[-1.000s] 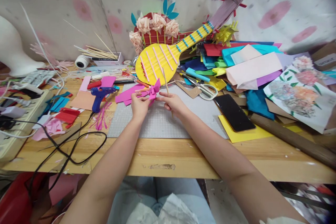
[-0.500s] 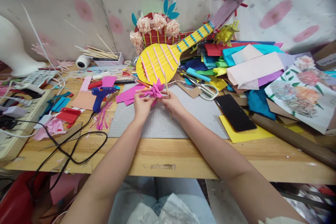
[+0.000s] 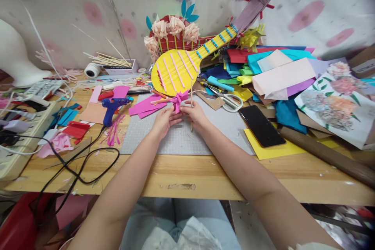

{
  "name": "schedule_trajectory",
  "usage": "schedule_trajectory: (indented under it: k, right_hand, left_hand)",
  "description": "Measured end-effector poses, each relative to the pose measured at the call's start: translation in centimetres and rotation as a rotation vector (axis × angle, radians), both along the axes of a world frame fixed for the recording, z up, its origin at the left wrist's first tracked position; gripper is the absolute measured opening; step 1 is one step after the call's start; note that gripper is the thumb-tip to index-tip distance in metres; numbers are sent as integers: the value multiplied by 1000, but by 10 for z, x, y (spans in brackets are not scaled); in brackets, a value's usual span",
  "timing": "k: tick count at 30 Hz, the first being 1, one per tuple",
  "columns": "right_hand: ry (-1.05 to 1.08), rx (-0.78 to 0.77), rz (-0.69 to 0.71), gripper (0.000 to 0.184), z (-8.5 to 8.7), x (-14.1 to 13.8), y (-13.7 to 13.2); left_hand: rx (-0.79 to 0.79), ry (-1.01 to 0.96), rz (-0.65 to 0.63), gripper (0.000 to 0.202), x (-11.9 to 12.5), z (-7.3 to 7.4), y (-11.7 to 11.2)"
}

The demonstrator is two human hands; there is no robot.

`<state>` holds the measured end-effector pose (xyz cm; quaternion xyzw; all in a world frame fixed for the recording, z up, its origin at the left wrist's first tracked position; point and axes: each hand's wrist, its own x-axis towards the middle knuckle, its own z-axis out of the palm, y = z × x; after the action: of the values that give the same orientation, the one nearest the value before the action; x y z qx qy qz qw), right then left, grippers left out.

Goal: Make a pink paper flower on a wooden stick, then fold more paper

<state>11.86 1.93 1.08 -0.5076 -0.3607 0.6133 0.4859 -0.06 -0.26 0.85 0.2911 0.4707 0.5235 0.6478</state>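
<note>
A small pink paper flower (image 3: 179, 100) is pinched between both hands above a grey cutting mat (image 3: 178, 136). My left hand (image 3: 164, 119) has its fingers closed on the flower's base. My right hand (image 3: 195, 114) is closed on the flower too and also grips a thin wooden stick (image 3: 191, 99) that stands almost upright. Both hands meet at the middle of the wooden table (image 3: 205, 175).
A blue glue gun (image 3: 113, 106) with a black cord lies left of the mat. Scissors (image 3: 227, 97), a black phone (image 3: 260, 125) and a heap of coloured paper (image 3: 275, 74) lie to the right. A yellow paper guitar (image 3: 181, 66) leans at the back.
The hands have drawn together and shifted slightly right. The stick has swung from leaning left to nearly upright, and the flower has turned in my fingers.
</note>
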Motion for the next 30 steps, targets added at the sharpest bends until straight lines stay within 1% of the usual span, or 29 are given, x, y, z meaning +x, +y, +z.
schedule_trajectory:
  k: [2, 3, 5, 7, 10, 13, 18, 22, 26, 30]
  right_hand:
    - [-5, 18, 1, 44, -2, 1, 1]
    - [-10, 31, 7, 44, -3, 2, 1]
    - [-14, 52, 22, 45, -5, 2, 2]
    - [-10, 53, 37, 45, -4, 2, 1]
    - [11, 49, 48, 45, -3, 3, 1]
    - [25, 64, 54, 45, -5, 4, 2]
    - [3, 84, -3, 46, -14, 0, 5]
    - [54, 96, 36, 46, -14, -6, 1]
    - [91, 81, 68, 45, -10, -8, -3]
    - [73, 39, 42, 43, -13, 0, 3]
  left_hand:
    - [-38, -56, -98, 26, -2, 2, 0]
    - [-53, -70, -124, 25, -3, 3, 0]
    - [-84, -78, -141, 20, -5, 3, 0]
    - [-106, -73, -128, 16, -7, 2, 1]
    - [-89, -50, -81, 12, -10, 2, 2]
    - [-80, -51, -44, 12, -12, 2, 3]
    - [-118, -193, 33, 13, -6, 4, 2]
    - [-73, -254, 131, 17, 3, 3, 2]
    - [-19, -243, 227, 17, 6, 1, 4]
    - [14, -206, 327, 21, 4, -1, 5]
